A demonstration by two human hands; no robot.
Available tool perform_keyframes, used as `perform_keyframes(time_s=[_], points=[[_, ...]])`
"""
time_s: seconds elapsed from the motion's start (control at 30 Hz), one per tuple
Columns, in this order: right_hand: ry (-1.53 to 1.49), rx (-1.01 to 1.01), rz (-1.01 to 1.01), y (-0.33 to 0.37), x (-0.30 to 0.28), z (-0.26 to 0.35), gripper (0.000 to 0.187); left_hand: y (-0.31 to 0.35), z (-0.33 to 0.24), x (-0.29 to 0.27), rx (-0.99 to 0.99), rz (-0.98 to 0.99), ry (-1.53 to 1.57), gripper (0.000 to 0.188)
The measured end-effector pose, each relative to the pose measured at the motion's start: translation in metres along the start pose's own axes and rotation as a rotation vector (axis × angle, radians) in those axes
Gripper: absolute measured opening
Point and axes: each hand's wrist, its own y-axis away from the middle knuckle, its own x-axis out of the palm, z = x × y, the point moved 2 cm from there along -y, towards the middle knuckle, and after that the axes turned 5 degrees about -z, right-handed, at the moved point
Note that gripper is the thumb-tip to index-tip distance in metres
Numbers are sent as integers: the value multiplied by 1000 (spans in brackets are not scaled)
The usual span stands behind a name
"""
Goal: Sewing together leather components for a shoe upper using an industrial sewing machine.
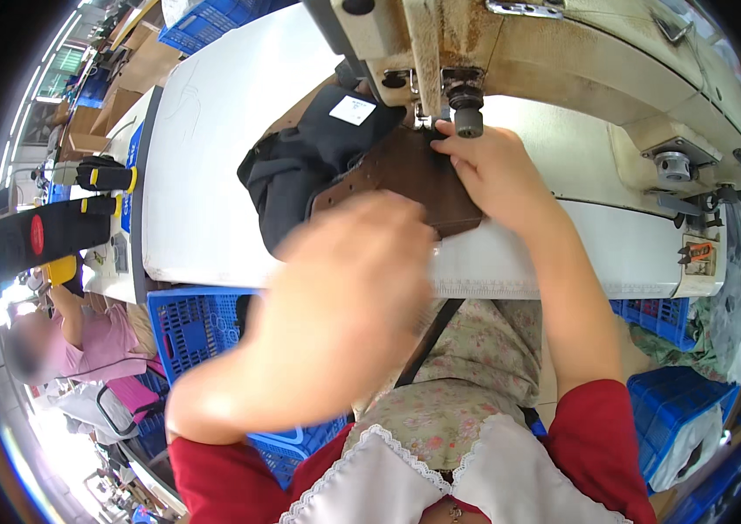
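Observation:
Under the needle area of a sewing machine [427, 109] lies a dark brown panel [405, 166] with small holes along one edge. A bunched black cloth garment [287, 170] with a white label [353, 110] lies against its left side. My right hand [497, 170] is at the panel's right edge, fingers bent together close to the presser foot, seemingly pinching the edge. My left hand [361, 262] is raised in front of the panel's near edge and smeared by motion, so its fingers do not show clearly. It hides part of the panel and the garment.
The white machine table [204, 192] has a ruler strip along its near edge. Blue plastic baskets [191, 323] stand below it at left, and a blue crate [672, 419] at right. Another person in pink [104, 341] sits at a neighbouring machine on the left.

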Motion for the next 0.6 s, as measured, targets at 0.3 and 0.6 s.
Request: perform_keyframes(time_s=[0.3,0.6], points=[[-25,-100,2,-9,6,-10,24,-19,14,132,-186,-77,-750,47],[8,-190,20,-5,5,-13,25,-2,49,107,139,-59,-596,46]])
